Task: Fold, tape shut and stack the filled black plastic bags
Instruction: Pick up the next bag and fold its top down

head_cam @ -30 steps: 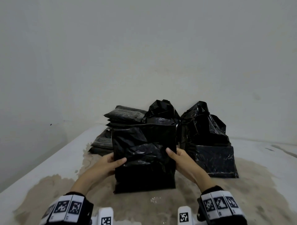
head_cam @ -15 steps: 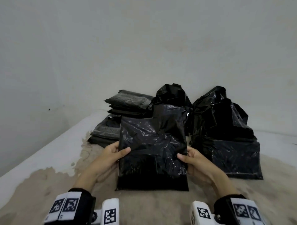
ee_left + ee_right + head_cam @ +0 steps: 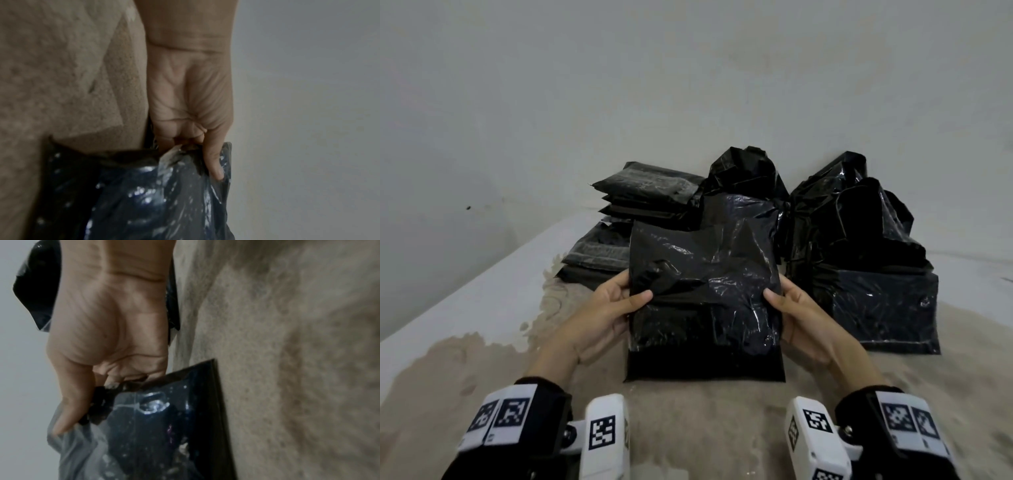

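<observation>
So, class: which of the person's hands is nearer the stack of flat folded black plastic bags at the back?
Left. The left hand grips the held bag's left edge just in front of the stack; the right hand grips the far edge.

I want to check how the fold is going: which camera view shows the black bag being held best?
The head view: the whole held bag shows, standing on the surface, left hand and right hand gripping its sides. The left wrist view shows only its left edge under the thumb; the right wrist view only its right edge and bottom corner.
</observation>
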